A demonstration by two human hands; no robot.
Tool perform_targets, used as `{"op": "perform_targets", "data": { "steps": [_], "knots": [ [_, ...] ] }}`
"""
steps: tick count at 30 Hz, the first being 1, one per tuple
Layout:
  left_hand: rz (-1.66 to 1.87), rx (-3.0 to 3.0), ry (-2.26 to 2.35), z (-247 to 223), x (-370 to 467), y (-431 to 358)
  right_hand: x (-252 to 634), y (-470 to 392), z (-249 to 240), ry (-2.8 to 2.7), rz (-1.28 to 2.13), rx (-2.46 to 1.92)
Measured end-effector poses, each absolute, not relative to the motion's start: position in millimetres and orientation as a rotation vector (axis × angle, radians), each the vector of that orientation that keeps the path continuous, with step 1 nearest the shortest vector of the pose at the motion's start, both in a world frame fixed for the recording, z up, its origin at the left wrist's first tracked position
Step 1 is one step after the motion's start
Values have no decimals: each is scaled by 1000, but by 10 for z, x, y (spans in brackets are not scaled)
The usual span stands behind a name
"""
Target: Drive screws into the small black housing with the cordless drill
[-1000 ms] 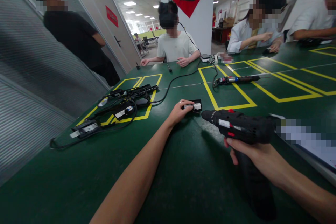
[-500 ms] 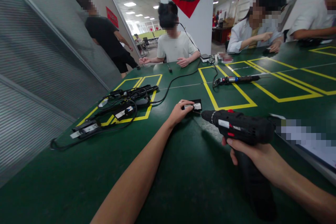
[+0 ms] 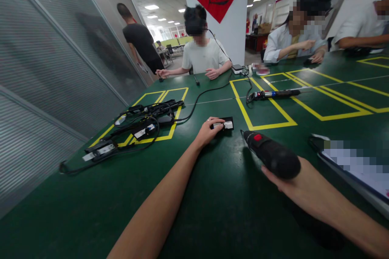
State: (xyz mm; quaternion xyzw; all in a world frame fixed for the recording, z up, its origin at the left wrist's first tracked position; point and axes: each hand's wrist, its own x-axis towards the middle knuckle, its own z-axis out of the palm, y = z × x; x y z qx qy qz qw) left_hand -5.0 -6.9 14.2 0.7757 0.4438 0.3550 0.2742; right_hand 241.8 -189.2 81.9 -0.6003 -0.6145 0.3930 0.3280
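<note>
My left hand (image 3: pixel 209 132) is closed around the left part of a small black box with a white label (image 3: pixel 228 124), which lies on the green table. The fingers cover part of the label. To the right, my right hand (image 3: pixel 299 182) grips a black cordless drill (image 3: pixel 270 153) with a red patch on its top. Its nose points forward and left, toward the table just right of the box and apart from it. The drill's body hides its handle and most of my right fingers.
Black adapters with cables (image 3: pixel 152 123) lie in a heap at the left. A pen-shaped tool (image 3: pixel 276 94) rests across yellow tape lines. A clipboard (image 3: pixel 317 143) lies at the right. Opposite sit co-workers, one in a white T-shirt (image 3: pixel 202 54); another person (image 3: pixel 139 40) walks behind.
The drill has swung away from the box; its nose was beside the box and now points forward, with its rear toward me. My left hand and the box have hardly moved.
</note>
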Motion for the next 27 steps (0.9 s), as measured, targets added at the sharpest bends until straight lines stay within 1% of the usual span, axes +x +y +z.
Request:
{"op": "perform_targets", "data": {
  "steps": [2, 6, 9, 17, 27],
  "knots": [
    [954, 2100, 1195, 151, -52, -78, 2408, -1882, 806, -1799, 932, -1529],
    [971, 2162, 1223, 153, -39, -100, 2310, -1901, 710, -2067, 788, -1711],
    [1019, 2256, 1284, 138, -16, -129, 2231, -1933, 609, -2184, 724, -1747],
    [1040, 2527, 1280, 62, 28, -158, 2154, -1908, 602, -2247, 609, -1803],
    [1035, 2600, 1228, 103, 6, -168, 2015, -1933, 588, -2271, 569, -1809]
  ]
}}
